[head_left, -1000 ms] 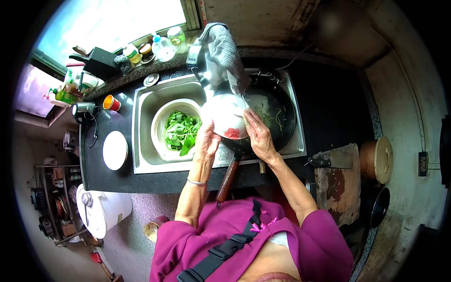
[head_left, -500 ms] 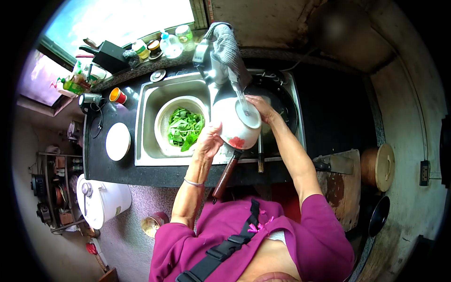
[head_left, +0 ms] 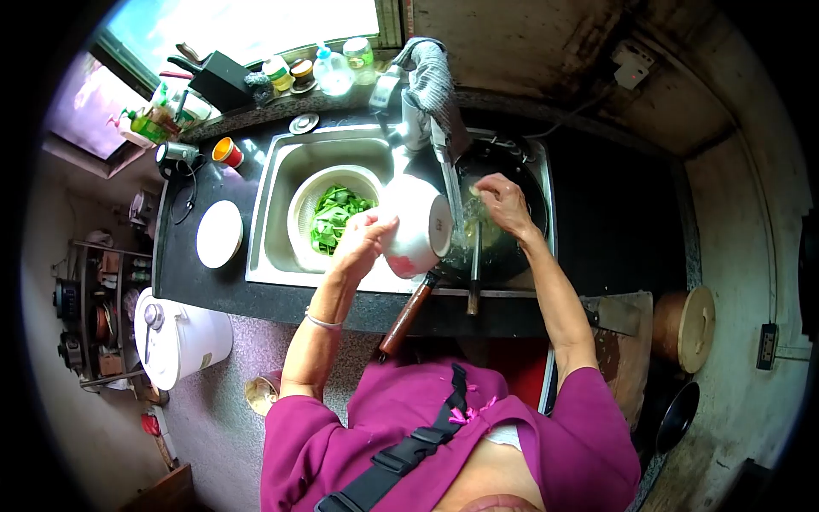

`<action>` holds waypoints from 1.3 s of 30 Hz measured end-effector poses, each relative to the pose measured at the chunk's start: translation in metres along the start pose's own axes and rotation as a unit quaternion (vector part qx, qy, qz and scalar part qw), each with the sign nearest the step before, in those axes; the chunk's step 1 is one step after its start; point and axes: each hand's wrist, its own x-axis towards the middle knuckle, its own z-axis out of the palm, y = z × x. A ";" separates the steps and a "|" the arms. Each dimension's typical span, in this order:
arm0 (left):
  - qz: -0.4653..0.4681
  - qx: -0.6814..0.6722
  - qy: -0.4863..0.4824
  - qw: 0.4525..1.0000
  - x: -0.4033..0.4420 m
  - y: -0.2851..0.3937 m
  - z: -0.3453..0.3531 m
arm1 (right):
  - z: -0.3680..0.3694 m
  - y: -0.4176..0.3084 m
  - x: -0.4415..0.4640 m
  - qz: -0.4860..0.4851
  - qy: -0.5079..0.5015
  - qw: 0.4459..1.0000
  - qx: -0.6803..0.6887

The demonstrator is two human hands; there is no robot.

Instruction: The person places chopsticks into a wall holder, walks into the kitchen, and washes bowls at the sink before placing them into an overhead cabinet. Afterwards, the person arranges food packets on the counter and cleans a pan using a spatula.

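My left hand point(head_left: 362, 241) grips a white bowl point(head_left: 411, 226) with a red flower on its side, tipped so its base faces right. My right hand point(head_left: 507, 206) is off the bowl, over the dark wok point(head_left: 531, 249) in the right basin. Its fingers are pinched together near a small pale spot that I cannot identify. Water runs from the faucet point(head_left: 440, 145) into the wok beside the bowl. A metal utensil point(head_left: 475, 271) leans in the wok, and the wok's brown handle point(head_left: 407, 320) sticks out toward me. Left of the bowl, leafy greens point(head_left: 337, 215) lie in a white colander point(head_left: 298, 205).
A white plate point(head_left: 219, 235) and an orange cup point(head_left: 228, 152) stand on the left counter. Bottles and a knife block point(head_left: 223, 79) line the sill. At right, a cleaver point(head_left: 618, 314) lies on a wooden board point(head_left: 627, 358). A grey cloth point(head_left: 425, 72) hangs over the faucet.
My right hand has let go of the bowl and moved right over the wok. The bowl has tipped further, its base turning to the right, and water now falls past it into the wok.
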 end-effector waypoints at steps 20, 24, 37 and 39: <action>0.369 0.666 -0.062 0.645 -0.062 0.064 -0.134 | 0.166 -0.056 0.173 0.138 -0.029 0.964 -0.225; 0.399 0.683 -0.103 0.603 -0.061 0.065 -0.180 | 0.175 -0.044 0.192 0.151 -0.081 0.943 -0.285; 0.409 0.750 -0.031 0.518 -0.077 0.120 -0.294 | 0.197 -0.061 0.241 0.187 -0.257 0.837 -0.445; 0.406 0.765 -0.003 0.501 -0.084 0.133 -0.309 | 0.201 -0.065 0.243 0.182 -0.276 0.822 -0.463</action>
